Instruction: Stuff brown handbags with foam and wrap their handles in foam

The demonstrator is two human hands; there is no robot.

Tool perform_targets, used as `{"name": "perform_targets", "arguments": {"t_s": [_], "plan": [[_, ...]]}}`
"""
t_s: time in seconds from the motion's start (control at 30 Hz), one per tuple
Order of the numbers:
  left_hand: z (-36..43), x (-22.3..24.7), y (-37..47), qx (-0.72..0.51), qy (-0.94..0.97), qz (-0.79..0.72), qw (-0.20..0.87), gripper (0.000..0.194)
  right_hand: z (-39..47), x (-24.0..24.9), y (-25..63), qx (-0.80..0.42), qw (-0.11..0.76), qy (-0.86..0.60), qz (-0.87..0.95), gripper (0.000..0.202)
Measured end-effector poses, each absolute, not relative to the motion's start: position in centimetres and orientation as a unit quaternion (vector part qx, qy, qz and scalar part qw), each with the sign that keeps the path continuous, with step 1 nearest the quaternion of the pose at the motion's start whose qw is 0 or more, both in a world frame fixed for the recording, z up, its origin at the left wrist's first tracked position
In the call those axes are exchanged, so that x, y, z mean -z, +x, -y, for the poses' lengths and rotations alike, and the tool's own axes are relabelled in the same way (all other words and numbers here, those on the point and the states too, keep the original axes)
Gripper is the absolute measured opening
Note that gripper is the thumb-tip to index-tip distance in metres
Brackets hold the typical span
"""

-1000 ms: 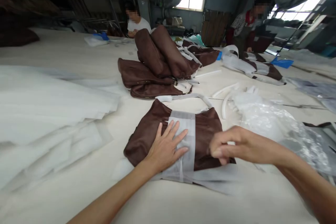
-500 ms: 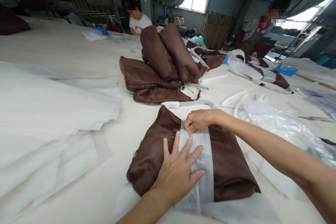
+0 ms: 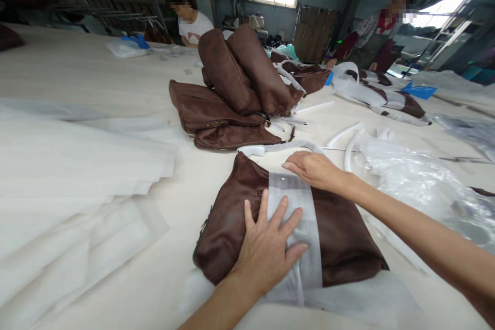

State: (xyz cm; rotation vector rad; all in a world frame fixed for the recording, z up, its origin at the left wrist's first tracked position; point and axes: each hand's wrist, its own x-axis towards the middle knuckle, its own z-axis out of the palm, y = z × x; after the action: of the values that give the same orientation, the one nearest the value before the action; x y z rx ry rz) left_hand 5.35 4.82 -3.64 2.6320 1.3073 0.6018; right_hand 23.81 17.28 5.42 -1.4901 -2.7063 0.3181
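A dark brown leather handbag (image 3: 348, 240) lies flat before me, with a band of translucent white wrapping paper (image 3: 296, 188) across its middle. My left hand (image 3: 266, 252) rests on the band and the leather beside it, fingers spread. Over the bag's far edge is my right hand (image 3: 315, 169), just above the band's upper end. Its fingers are pressed together against the thumb; whatever they may hold is too small or hidden to make out. Beyond the far edge curves the bag's strap (image 3: 286, 147), wrapped in white. More thin paper (image 3: 363, 291) sticks out under the near edge.
A pile of brown handbags (image 3: 228, 98) stands just beyond. White paper sheets (image 3: 77, 165) spread over the table's left side. Clear plastic bags (image 3: 417, 185) lie at the right, and partly wrapped bags (image 3: 386, 95) farther back. Two people are across the table.
My right hand has lifted off the paper band and moved slightly right, to the bag's far edge. My left hand stays spread on the band. The view has shifted a little.
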Motion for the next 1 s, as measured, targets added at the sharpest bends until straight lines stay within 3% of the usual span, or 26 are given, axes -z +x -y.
{"name": "perform_targets", "arguments": {"t_s": [0.1,0.23,0.33,0.47,0.63,0.7,0.77,0.87,1.0], "plan": [[-5.0,3.3,5.4,-0.216,0.870,-0.430,0.109,0.057,-12.1,-2.9,24.8,-0.181,0.118,-0.426,0.878,0.058],[-6.0,2.3,5.3,-0.264,0.835,-0.440,0.197,0.032,-10.2,0.2,24.9,-0.290,0.056,-0.422,0.857,0.072],[-6.1,0.7,4.4,-0.285,0.797,-0.459,0.272,0.030,-10.6,-1.2,25.3,-0.336,0.026,-0.421,0.842,0.070],[-3.8,-1.4,2.5,-0.302,0.796,-0.479,0.212,0.036,-7.5,-4.4,26.4,-0.227,0.066,-0.429,0.872,0.068],[-0.8,0.4,0.9,-0.132,0.906,-0.395,0.078,0.058,-1.8,-1.6,27.8,-0.118,0.077,-0.396,0.907,0.065],[0.0,1.2,0.5,-0.138,0.905,-0.396,0.074,0.053,-0.4,-0.8,28.3,-0.110,0.115,-0.421,0.893,0.060],[1.2,1.3,0.1,-0.223,0.876,-0.419,0.083,0.041,1.4,-1.1,28.7,-0.093,0.217,-0.475,0.848,0.046],[4.2,1.7,-0.5,-0.329,0.791,-0.485,0.177,0.021,5.8,-1.5,28.9,-0.127,0.335,-0.564,0.744,0.021],[7.4,3.7,0.5,-0.297,0.646,-0.599,0.368,0.023,11.1,1.4,27.2,-0.337,0.324,-0.656,0.592,0.025]]}}
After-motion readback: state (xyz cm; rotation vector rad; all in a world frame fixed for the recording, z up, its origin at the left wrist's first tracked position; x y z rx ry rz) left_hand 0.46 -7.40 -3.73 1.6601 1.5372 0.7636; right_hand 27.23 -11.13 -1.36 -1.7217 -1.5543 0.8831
